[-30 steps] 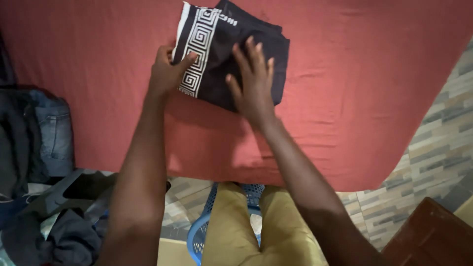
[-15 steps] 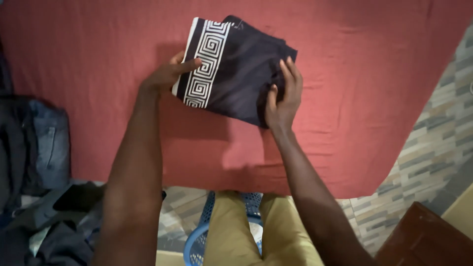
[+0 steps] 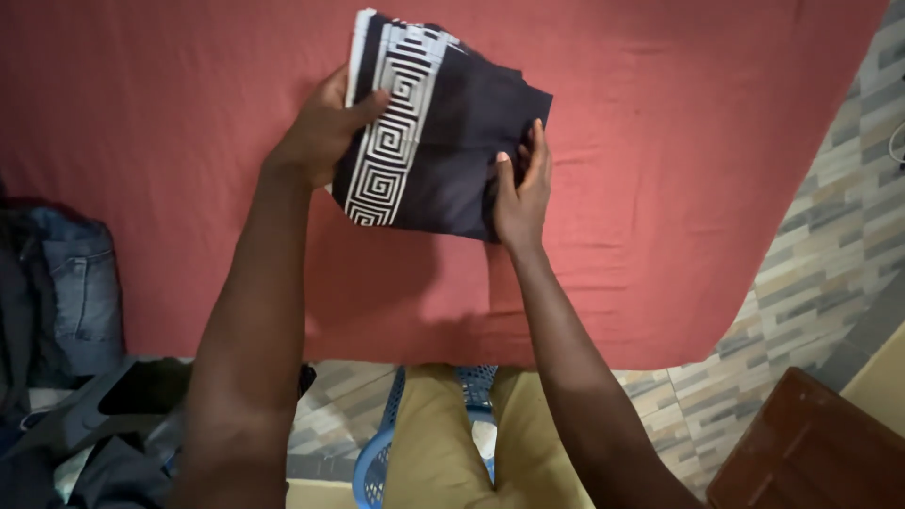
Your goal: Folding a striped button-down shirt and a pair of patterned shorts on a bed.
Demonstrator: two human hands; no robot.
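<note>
A folded dark navy garment (image 3: 452,151) with a white key-pattern band along its left side is held up above the red sheet (image 3: 660,188). My left hand (image 3: 320,127) grips its left edge, thumb over the patterned band. On the right edge my right hand (image 3: 520,188) pinches the dark cloth, fingers pointing up. The garment is tilted, lifted off the sheet, and casts a shadow beneath it.
The red sheet covers a bed that fills the upper view. A pile of jeans and dark clothes (image 3: 66,292) lies at the left. A blue plastic basket (image 3: 377,452) sits by my knees on the tiled floor (image 3: 820,245). A brown wooden piece (image 3: 811,452) stands at the bottom right.
The right hand left the top of the garment and took its right edge. Both hands then lifted the folded garment off the sheet and tilted it.
</note>
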